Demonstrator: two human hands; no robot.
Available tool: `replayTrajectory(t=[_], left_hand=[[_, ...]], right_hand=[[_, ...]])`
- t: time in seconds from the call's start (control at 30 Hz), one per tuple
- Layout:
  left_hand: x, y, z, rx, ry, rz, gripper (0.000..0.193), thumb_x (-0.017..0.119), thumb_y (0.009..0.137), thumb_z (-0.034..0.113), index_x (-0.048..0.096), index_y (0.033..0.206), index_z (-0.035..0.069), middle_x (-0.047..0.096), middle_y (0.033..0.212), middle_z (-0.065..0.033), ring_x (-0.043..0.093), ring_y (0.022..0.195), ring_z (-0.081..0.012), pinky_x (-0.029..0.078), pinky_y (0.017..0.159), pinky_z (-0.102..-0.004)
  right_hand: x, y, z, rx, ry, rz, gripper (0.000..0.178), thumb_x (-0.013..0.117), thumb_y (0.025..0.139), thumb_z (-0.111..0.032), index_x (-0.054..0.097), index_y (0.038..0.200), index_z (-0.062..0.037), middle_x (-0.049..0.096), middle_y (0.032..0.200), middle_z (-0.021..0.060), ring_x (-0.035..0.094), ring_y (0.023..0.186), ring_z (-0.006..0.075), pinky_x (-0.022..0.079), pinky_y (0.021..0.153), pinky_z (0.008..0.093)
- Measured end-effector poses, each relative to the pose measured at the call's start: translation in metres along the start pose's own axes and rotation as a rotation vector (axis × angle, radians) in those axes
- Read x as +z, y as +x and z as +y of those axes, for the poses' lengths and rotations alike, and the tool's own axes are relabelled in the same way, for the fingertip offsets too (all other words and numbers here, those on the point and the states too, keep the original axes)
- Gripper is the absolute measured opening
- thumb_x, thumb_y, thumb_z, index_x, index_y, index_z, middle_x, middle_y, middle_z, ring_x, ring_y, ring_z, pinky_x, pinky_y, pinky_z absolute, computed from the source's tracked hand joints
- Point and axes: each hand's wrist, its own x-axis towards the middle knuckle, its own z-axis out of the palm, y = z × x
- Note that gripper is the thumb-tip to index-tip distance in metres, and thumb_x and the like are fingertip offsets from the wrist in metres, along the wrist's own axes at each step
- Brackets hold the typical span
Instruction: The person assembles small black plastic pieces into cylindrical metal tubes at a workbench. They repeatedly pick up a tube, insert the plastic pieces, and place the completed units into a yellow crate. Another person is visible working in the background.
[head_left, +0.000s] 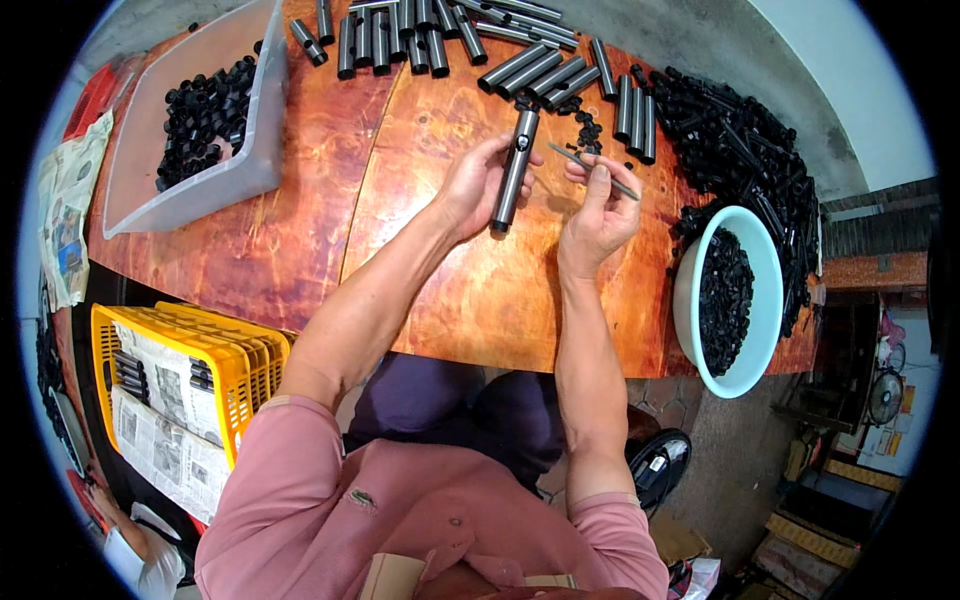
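My left hand (468, 190) grips a dark metal tube (514, 172) with black ends and a small round fitting in a hole near its upper end. The tube is held slanted above the wooden table (440, 290). Just right of it, my right hand (592, 225) pinches a thin grey pointed rod (567, 154) between thumb and fingers, its tip toward the tube but apart from it. Small black parts (588, 132) lie loose beyond that hand. Several more metal tubes (380, 48) lie along the table's far side.
At the left stands a translucent bin (245, 180) of black caps. A pale blue basin (688, 300) with small black pieces sits at the right, beside a large heap of black parts (730, 140). Below left, a yellow crate (262, 365) holds newspaper and tubes. Another person's arm (120, 525) shows lower left.
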Motion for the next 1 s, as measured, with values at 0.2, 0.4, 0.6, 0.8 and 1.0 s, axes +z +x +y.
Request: replayTrajectory(t=[0.2, 0.4, 0.6, 0.8, 1.0], left_hand=[[0.005, -0.001, 0.002, 0.023, 0.032, 0.035, 0.034, 0.037, 0.104, 0.031, 0.055, 0.11, 0.003, 0.062, 0.1, -0.0112, 0.057, 0.079, -0.0197, 0.049, 0.071, -0.0339], [0.005, -0.001, 0.002, 0.047, 0.079, 0.051, 0.032, 0.045, 0.105, 0.033, 0.057, 0.108, 0.003, 0.063, 0.091, -0.0095, 0.058, 0.072, -0.0173, 0.05, 0.066, -0.0321], [0.01, -0.003, -0.003, 0.135, 0.203, 0.052, 0.027, 0.053, 0.104, 0.028, 0.057, 0.109, 0.002, 0.065, 0.085, -0.0084, 0.061, 0.069, -0.0145, 0.053, 0.063, -0.0279], [0.006, 0.0, -0.004, 0.148, 0.215, 0.006, 0.024, 0.053, 0.104, 0.026, 0.057, 0.111, 0.004, 0.067, 0.09, -0.0077, 0.062, 0.071, -0.0128, 0.054, 0.064, -0.0266], [0.008, -0.001, -0.004, 0.146, 0.221, 0.01, 0.023, 0.055, 0.104, 0.026, 0.058, 0.111, 0.004, 0.066, 0.09, -0.0061, 0.061, 0.071, -0.0119, 0.053, 0.063, -0.0258]], right_hand=[[-0.004, 0.002, 0.001, 0.023, 0.001, 0.017, 0.012, 0.053, 0.102, -0.007, 0.058, 0.109, 0.0024, 0.067, 0.1, 0.0123, 0.067, 0.085, 0.0172, 0.055, 0.078, 0.0297], [-0.001, -0.002, 0.003, -0.005, 0.027, -0.071, 0.014, 0.052, 0.103, -0.008, 0.059, 0.109, 0.003, 0.067, 0.101, 0.0123, 0.067, 0.086, 0.0174, 0.055, 0.078, 0.0299], [0.002, -0.01, 0.01, -0.153, -0.133, -0.157, 0.011, 0.053, 0.101, -0.002, 0.062, 0.106, 0.0023, 0.069, 0.1, 0.0123, 0.07, 0.084, 0.0176, 0.056, 0.074, 0.0282], [0.003, -0.009, 0.008, -0.193, -0.189, -0.158, 0.009, 0.055, 0.099, -0.001, 0.062, 0.105, 0.0015, 0.07, 0.098, 0.012, 0.071, 0.083, 0.0174, 0.056, 0.073, 0.0288], [0.002, -0.008, 0.01, -0.248, -0.245, -0.172, 0.009, 0.056, 0.099, -0.001, 0.062, 0.105, 0.0009, 0.07, 0.096, 0.0116, 0.072, 0.084, 0.018, 0.057, 0.072, 0.0287]])
